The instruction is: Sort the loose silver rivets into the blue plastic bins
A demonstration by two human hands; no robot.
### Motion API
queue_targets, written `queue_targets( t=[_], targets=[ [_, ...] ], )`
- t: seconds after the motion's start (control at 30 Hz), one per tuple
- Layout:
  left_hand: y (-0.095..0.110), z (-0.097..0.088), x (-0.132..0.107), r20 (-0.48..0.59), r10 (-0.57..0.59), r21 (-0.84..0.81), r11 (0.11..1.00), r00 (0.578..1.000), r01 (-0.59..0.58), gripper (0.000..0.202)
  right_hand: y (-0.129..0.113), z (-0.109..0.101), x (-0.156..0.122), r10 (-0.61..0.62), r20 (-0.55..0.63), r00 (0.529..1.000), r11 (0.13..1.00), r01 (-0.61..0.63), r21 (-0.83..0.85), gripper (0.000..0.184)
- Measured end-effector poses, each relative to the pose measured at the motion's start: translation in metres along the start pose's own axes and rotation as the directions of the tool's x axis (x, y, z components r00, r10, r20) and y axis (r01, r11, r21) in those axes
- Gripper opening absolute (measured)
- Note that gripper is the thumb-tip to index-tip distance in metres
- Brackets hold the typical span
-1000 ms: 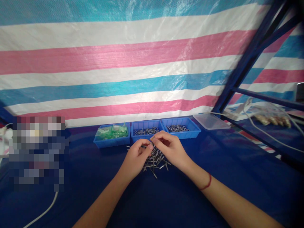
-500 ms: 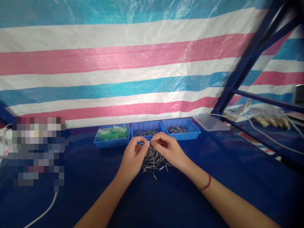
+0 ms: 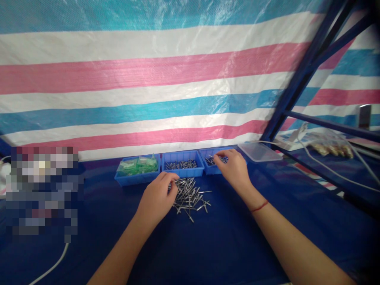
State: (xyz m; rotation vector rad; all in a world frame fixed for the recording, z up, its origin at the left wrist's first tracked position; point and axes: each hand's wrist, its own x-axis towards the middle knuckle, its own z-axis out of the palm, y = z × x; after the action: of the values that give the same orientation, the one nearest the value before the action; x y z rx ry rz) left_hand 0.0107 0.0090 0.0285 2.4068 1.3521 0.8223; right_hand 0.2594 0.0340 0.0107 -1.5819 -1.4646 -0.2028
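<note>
A loose pile of small metal pins (image 3: 191,196) lies on the dark blue cloth (image 3: 208,245). My left hand (image 3: 156,198) rests at the pile's left edge with its fingers curled down onto the pins. My right hand (image 3: 234,168), with a red string at the wrist, reaches over the right blue tray (image 3: 211,171), thumb and fingers pinched together above the pins inside. What either hand holds is too small to make out.
Three blue trays stand in a row at the back: the left tray (image 3: 130,180) has green parts, the middle tray (image 3: 182,173) has metal pins. A clear plastic box (image 3: 259,152) sits to the right. A striped tarp (image 3: 148,79), a blue frame (image 3: 299,75) and a white cable (image 3: 50,269) surround them.
My hands were together above the pile, pinching a pin between them. My right hand has moved right and back to the right tray; my left hand has dropped to the pile.
</note>
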Motion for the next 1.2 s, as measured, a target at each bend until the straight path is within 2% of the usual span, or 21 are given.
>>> queue_targets(
  t=[0.1, 0.27, 0.37, 0.6, 0.73, 0.9, 1.07, 1.2],
  targets=[
    [-0.004, -0.005, -0.001, 0.095, -0.018, 0.121, 0.993, 0.995, 0.006, 0.024, 0.005, 0.001, 0.001, -0.017, -0.011, 1.0, 0.999, 0.016, -0.049, 0.019],
    [-0.007, -0.005, -0.003, 0.202, -0.117, 0.282, 0.958, 0.972, 0.056, 0.017, -0.015, 0.003, -0.01, -0.084, 0.056, 0.995, 0.996, 0.081, 0.049, 0.016],
    [-0.009, 0.001, -0.003, 0.227, -0.151, 0.324, 0.943, 0.962, 0.072, 0.02, -0.027, 0.005, -0.016, -0.136, 0.106, 0.985, 0.987, 0.125, 0.106, 0.015],
    [-0.01, 0.007, -0.002, 0.213, -0.143, 0.346, 0.936, 0.967, 0.062, 0.022, -0.044, 0.009, -0.029, -0.255, 0.211, 0.944, 0.95, 0.203, 0.237, 0.014],
    [-0.006, 0.007, 0.0, 0.125, -0.114, 0.243, 0.967, 0.986, 0.081, 0.021, -0.055, 0.01, -0.036, -0.288, 0.276, 0.917, 0.922, 0.187, 0.339, 0.012],
    [0.002, 0.014, 0.0, 0.005, -0.003, -0.005, 1.0, 1.0, 0.003, 0.02, -0.065, 0.014, -0.044, -0.235, 0.348, 0.908, 0.85, 0.018, 0.526, 0.01],
    [0.005, 0.019, -0.002, 0.029, 0.037, -0.079, 0.996, 0.999, -0.034, 0.018, -0.066, 0.018, -0.048, -0.126, 0.377, 0.918, 0.791, -0.136, 0.597, 0.014],
    [0.005, 0.019, -0.002, 0.027, 0.046, -0.094, 0.995, 0.999, -0.043, 0.018, -0.065, 0.019, -0.049, -0.126, 0.372, 0.92, 0.771, -0.145, 0.62, 0.014]
  ],
)
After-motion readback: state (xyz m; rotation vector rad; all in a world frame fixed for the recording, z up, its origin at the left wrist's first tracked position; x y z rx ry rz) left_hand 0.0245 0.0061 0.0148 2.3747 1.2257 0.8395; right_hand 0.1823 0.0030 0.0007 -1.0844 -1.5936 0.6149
